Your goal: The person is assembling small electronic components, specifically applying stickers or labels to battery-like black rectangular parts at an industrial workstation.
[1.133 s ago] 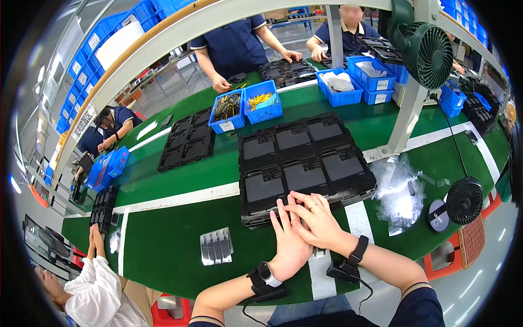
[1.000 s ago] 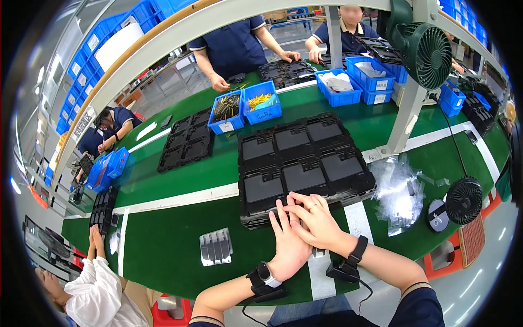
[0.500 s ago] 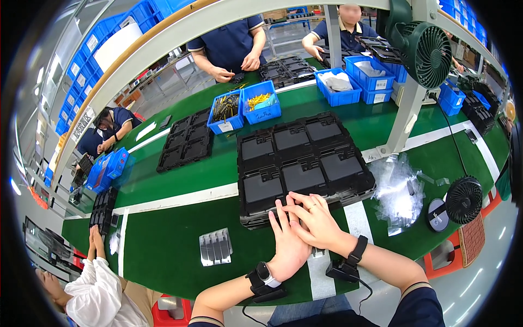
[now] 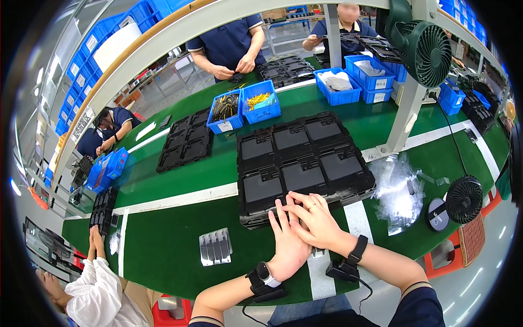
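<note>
My left hand [image 4: 290, 249] and my right hand [image 4: 321, 224] rest together at the near edge of a black tray [image 4: 277, 164]. The right hand partly overlaps the left, and the fingers of both are stretched out with nothing visibly held. Dark grey flat rectangular pieces [image 4: 303, 176] lie in the tray's compartments. Left of my hands, a small clear sheet with dark strips [image 4: 216, 248] lies on the green table [image 4: 169, 240]. To their right is a loose pile of clear plastic film pieces [image 4: 400, 191].
Beyond the tray stand blue bins with dark and yellow slim items [image 4: 227, 110], [image 4: 261, 103]. A second black tray [image 4: 187, 140] lies left. A post [image 4: 407, 122] carries a green fan [image 4: 430, 54]; a small black fan [image 4: 464, 199] sits right. Several co-workers surround the table.
My hands and the near tray have not moved. Across the table, one co-worker's hands have come closer together, and another has raised a hand to a black tray.
</note>
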{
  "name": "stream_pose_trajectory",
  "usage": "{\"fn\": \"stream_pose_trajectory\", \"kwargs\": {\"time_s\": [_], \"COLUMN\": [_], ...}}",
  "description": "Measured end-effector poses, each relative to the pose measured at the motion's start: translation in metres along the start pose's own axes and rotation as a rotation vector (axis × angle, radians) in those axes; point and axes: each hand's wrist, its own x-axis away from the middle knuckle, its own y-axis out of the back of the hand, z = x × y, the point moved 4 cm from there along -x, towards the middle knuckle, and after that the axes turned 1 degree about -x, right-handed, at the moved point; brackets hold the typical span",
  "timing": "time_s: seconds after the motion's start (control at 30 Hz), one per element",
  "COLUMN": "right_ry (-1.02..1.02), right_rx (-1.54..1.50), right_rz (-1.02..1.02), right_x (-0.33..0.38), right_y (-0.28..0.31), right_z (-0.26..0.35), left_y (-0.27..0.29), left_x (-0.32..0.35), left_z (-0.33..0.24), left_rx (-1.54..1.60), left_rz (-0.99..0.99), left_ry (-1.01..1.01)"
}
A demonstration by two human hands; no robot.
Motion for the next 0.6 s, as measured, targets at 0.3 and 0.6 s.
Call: {"fn": "stream_pose_trajectory", "kwargs": {"time_s": [0.3,0.6], "right_ry": [0.005,0.008], "right_rx": [0.006,0.002], "right_rz": [-0.001,-0.003], "right_x": [-0.0007,0.0007], "right_y": [0.0011,0.0004], "right_z": [0.0006,0.0000], "left_y": [-0.0013,0.0006], "left_x": [-0.0007,0.0000], "left_z": [0.0000,0.0000], "left_rx": [-0.004,0.016], "left_rz": [-0.015,-0.015], "left_ry": [-0.002,-0.005]}}
